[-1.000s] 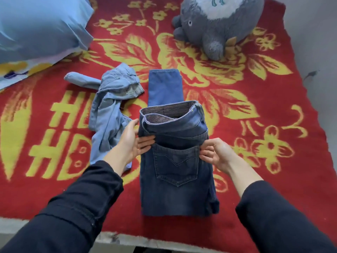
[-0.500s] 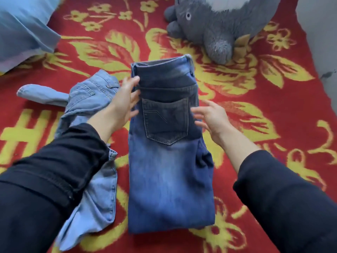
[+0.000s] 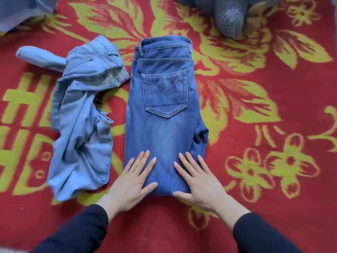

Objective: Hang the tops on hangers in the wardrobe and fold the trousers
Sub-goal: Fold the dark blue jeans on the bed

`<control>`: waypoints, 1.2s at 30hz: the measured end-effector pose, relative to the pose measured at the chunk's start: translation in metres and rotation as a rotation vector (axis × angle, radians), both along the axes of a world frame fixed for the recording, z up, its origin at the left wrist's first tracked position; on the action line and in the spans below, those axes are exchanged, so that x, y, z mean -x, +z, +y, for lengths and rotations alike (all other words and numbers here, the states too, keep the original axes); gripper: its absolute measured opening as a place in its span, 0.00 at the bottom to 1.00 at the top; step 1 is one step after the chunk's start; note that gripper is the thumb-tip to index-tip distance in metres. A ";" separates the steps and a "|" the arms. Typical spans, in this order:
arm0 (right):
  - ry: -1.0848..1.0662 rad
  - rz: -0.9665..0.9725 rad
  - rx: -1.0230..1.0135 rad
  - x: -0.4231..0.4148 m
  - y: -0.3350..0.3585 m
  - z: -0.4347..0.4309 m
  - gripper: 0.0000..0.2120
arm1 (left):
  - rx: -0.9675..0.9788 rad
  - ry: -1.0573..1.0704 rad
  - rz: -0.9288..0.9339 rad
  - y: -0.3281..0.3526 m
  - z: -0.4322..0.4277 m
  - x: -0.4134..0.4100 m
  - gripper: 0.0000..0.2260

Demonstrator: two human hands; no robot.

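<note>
Centre of frame: folded mid-blue denim jeans (image 3: 164, 121), lying back pocket up on red woven blanket with yellow-green flowers (image 3: 273, 57), waistband toward the top edge, folded end toward the bottom. Pressed flat at that lower end by both hands. Left hand (image 3: 133, 179) on the lower left corner, palm down, fingers straight and spread, gripping nothing. Right hand (image 3: 198, 181) on the lower right corner, likewise flat and spread, thumb along the bottom fold, nothing held. Judged as smoothing down a finished fold.

Left of centre, just beside the jeans but apart: crumpled pale-blue denim trousers (image 3: 82, 121), unfolded, one leg trailing toward the upper left. Top edge, right of centre: part of a grey plush toy (image 3: 229, 17). No tops, hangers or wardrobe in view.

Possible trouble from here:
- Springing open of the thick layers on release, owing to stiff denim and a bulge of cloth poking out on the middle right side.
- Sliding or rucking of the bundle across the blanket under a hard forward stroke.
- Snagging of the neat stack when reaching left for the pale pair, given the narrow gap.
- Loosening if lifted by one edge rather than from underneath.
</note>
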State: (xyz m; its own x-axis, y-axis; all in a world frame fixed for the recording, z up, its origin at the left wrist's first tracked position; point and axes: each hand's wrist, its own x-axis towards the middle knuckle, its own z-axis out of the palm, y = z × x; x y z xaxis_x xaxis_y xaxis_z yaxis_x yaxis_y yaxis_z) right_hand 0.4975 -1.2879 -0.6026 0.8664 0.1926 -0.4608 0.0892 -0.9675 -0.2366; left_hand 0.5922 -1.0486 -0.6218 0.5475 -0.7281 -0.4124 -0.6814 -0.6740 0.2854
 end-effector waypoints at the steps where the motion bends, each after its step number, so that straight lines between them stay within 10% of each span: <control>1: 0.054 -0.001 0.013 0.006 0.000 -0.001 0.43 | -0.012 -0.031 0.023 0.001 0.006 0.003 0.35; 5: 0.115 -0.080 0.047 0.014 0.005 -0.002 0.38 | -0.126 -0.130 -0.048 0.012 0.010 0.007 0.44; 12: -0.125 0.146 -0.211 0.001 0.016 -0.007 0.22 | -0.184 -0.009 0.055 0.027 0.001 0.008 0.26; 16: -0.280 0.402 -0.328 -0.009 0.050 -0.020 0.07 | -0.277 0.029 0.379 0.064 -0.016 0.020 0.23; 24: -0.511 1.256 -0.391 0.028 0.086 -0.032 0.08 | -0.345 0.082 1.103 0.118 -0.025 0.066 0.06; 36: -0.818 0.466 -0.673 -0.111 0.107 -0.090 0.20 | 0.219 0.512 0.920 0.130 -0.058 -0.096 0.07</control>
State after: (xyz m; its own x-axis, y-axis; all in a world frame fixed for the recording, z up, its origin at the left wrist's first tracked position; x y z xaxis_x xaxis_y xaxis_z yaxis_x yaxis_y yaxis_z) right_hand 0.6086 -1.3779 -0.4953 0.6186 -0.0194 -0.7855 -0.7367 -0.3619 -0.5713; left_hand 0.6885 -1.1066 -0.4916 0.3545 -0.6082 -0.7103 0.2058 -0.6902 0.6937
